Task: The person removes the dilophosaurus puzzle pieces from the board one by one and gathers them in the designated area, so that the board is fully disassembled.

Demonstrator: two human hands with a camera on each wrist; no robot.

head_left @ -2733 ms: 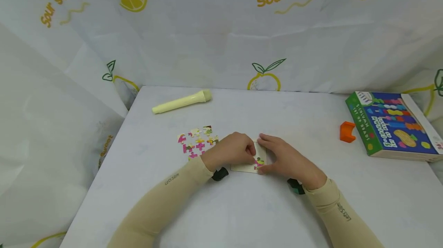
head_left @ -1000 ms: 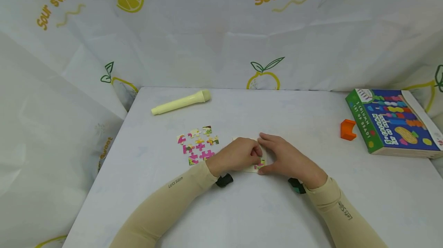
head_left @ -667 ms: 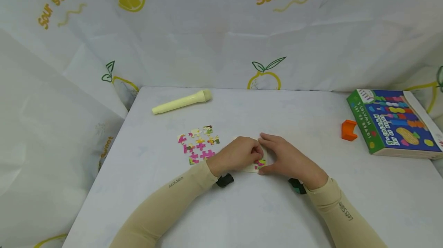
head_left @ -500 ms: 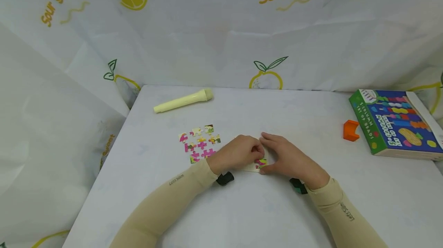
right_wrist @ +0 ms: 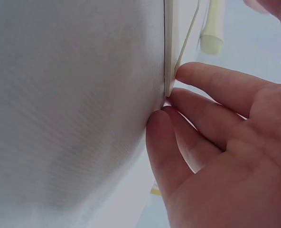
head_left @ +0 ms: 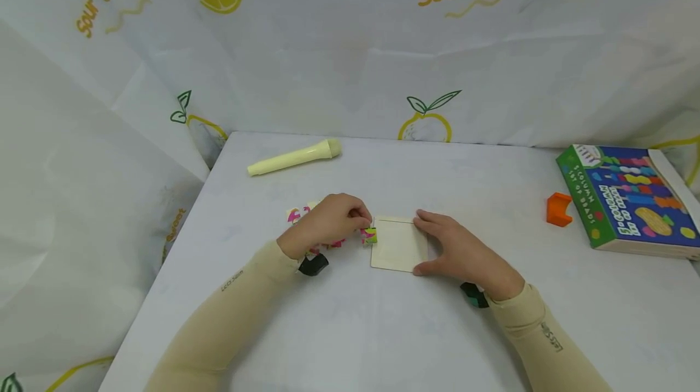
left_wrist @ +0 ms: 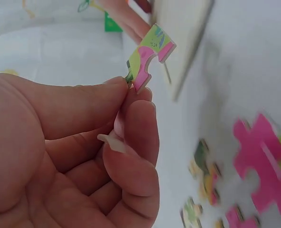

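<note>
Between the thumb and fingers of my left hand (head_left: 333,219) is a pink and yellow-green jigsaw puzzle piece (left_wrist: 143,52), pinched and raised beside the left edge of a puzzle board (head_left: 399,246). The square board's bare cream surface shows in the head view. My right hand (head_left: 465,249) spreads along its right side, thumb by the near corner and fingertips by the far one. In the right wrist view those fingers extend to the board's edge. Loose puzzle pieces (left_wrist: 261,161) lie on the table left of the board, partly hidden by my left hand in the head view.
A pale yellow toy microphone (head_left: 295,157) lies at the back left of the white table (head_left: 383,331). Over on the right stand an orange block (head_left: 558,209) and a bead-set box (head_left: 629,197). A printed white curtain (head_left: 328,64) hangs behind the table.
My left hand has carried the puzzle piece up from the board's near right corner and moved left, past the board's left edge. The right hand keeps its place at the board.
</note>
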